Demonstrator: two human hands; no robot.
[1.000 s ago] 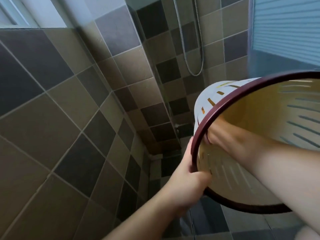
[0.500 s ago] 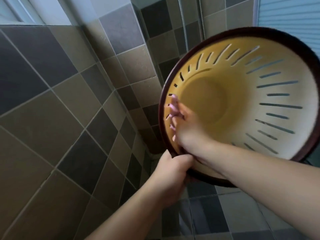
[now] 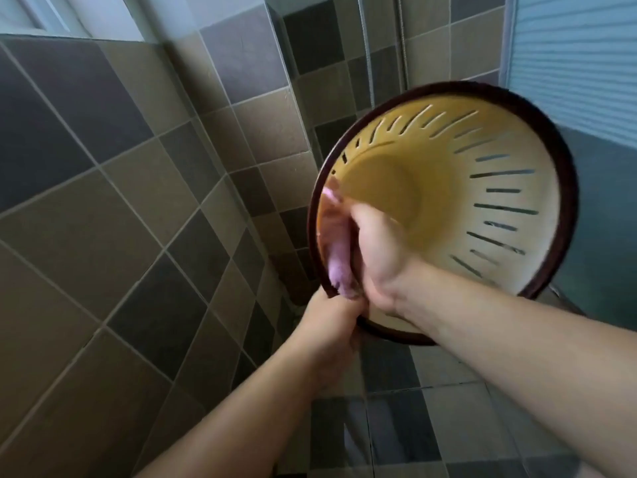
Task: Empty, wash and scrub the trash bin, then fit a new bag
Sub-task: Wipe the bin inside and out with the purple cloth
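Note:
A cream-yellow slotted trash bin (image 3: 510, 188) with a dark red rim is held in the air, its open mouth facing me. My left hand (image 3: 331, 322) grips the rim at the lower left from outside. My right hand (image 3: 375, 250) is inside the bin, pressed against the left inner wall and closed on a pink cloth (image 3: 336, 267), which is blurred by motion. The bin's bottom shows as a round yellow disc, with nothing in it.
Brown and grey tiled walls (image 3: 138, 201) close in on the left and behind. A shower hose (image 3: 401, 46) hangs on the far wall. A blue slatted door or blind (image 3: 579, 56) is at the right. Tiled floor (image 3: 396, 426) lies below.
The bin has turned from side-on to mouth-on toward me. My right hand has slid down the left inner wall toward the rim, and the pink cloth now shows.

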